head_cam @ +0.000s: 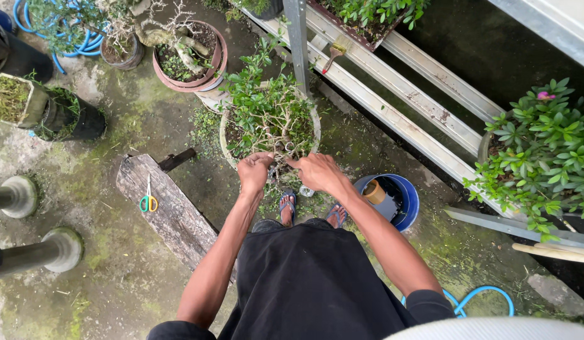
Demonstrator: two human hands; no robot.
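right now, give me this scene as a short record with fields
left hand: at the near branches of the small leafy bonsai in a round pale pot
right hand: fingers on the same branches
beside: worn wooden plank with green-handled scissors on it
right of feet: blue plastic bucket
ground: mossy concrete

We've got both arms stretched forward and down, elbows only slightly bent. Our left hand is curled into a loose fist, knuckles up. Our right hand sits just beside it, fingers bunched and pointing toward the left one, hands nearly touching.
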